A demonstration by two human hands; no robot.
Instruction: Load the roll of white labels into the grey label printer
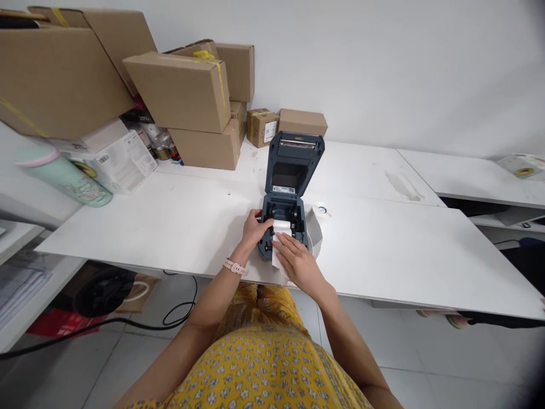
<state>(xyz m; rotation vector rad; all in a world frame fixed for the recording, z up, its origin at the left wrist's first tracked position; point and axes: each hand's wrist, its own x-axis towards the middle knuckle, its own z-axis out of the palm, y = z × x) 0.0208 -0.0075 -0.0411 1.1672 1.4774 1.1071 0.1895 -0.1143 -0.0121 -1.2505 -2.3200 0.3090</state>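
A dark grey label printer (294, 165) stands near the front edge of the white table, its lid tipped up and back. Inside lies a roll of white label paper (281, 225), with a strip coming off it toward me over the printer's front. My left hand (254, 228) grips the printer's left wall, the thumb reaching in to the roll's left end. Stretched fingers of my right hand (297, 260) rest flat on the paper strip and hide part of it. White backing paper (314, 230) lies curled against the printer's right side.
Cardboard boxes (176, 91) are stacked at the back left, with smaller ones (303, 121) behind the printer. A mint green bottle (70, 177) stands at the left. Black cable (140, 325) runs across the floor. Another person's foot (457, 321) shows under the table at right.
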